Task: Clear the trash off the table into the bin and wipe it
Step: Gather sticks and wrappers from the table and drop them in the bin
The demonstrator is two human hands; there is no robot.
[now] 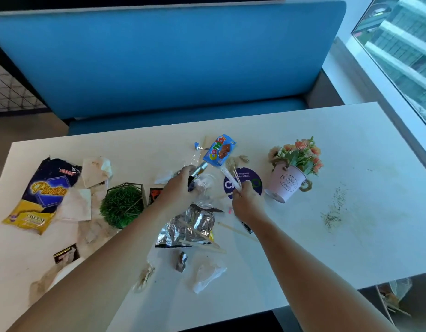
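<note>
Two hands: above the littered surface (351,164)
Left hand (180,188): fingers curled round a foil wrapper (198,170)
Right hand (246,202): fingers pinching wooden sticks (236,176)
Trash: chip bag (44,195), tissues (97,168) lie left of hands

Piattos chip bag (43,195): flat, left | soiled napkins (97,168): crumpled beside it | silver foil bag (190,226): torn open, centre | blue Combi wrapper (220,149): tilted, upper centre | dark foil wrapper (198,170): in left hand (180,185) | wooden sticks (231,177): in right hand (246,202), others by foil bag | crumbs (334,212): scattered right
</note>
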